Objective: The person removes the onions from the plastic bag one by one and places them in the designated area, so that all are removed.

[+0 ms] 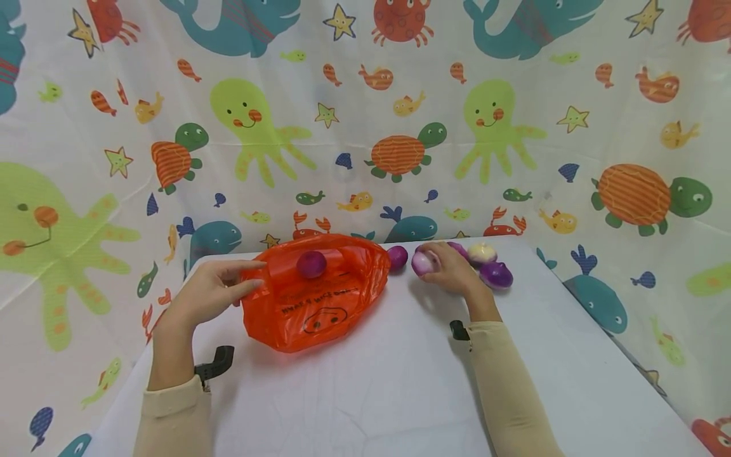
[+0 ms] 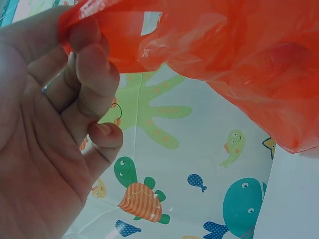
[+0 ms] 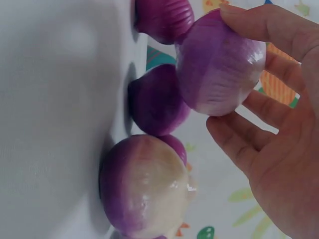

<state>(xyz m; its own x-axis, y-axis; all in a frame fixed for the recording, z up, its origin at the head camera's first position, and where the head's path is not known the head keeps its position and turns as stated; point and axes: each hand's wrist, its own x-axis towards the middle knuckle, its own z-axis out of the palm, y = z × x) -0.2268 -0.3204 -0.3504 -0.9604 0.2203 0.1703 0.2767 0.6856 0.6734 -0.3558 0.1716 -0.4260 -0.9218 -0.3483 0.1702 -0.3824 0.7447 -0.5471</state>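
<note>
My left hand (image 1: 208, 292) pinches the left edge of a red plastic bag (image 1: 274, 324). In the left wrist view the red plastic (image 2: 199, 45) runs from the curled fingers across the top. A purple onion (image 1: 311, 264) lies in the bag's open mouth. With thumb and fingers, my right hand (image 1: 454, 270) grips a purple-and-white onion (image 3: 219, 64), held off the table in the right wrist view. Close by are a dark purple onion (image 3: 157, 102), a ridged purple onion (image 3: 167, 20) and a cream-and-purple onion (image 3: 144, 186).
On the white table (image 1: 365, 393), a purple onion (image 1: 397, 258) sits against the bag's right side. Right of my right hand stand a cream-topped onion (image 1: 482, 253) and a dark purple onion (image 1: 496, 275). Behind the table hangs a curtain (image 1: 342, 209) printed with sea animals.
</note>
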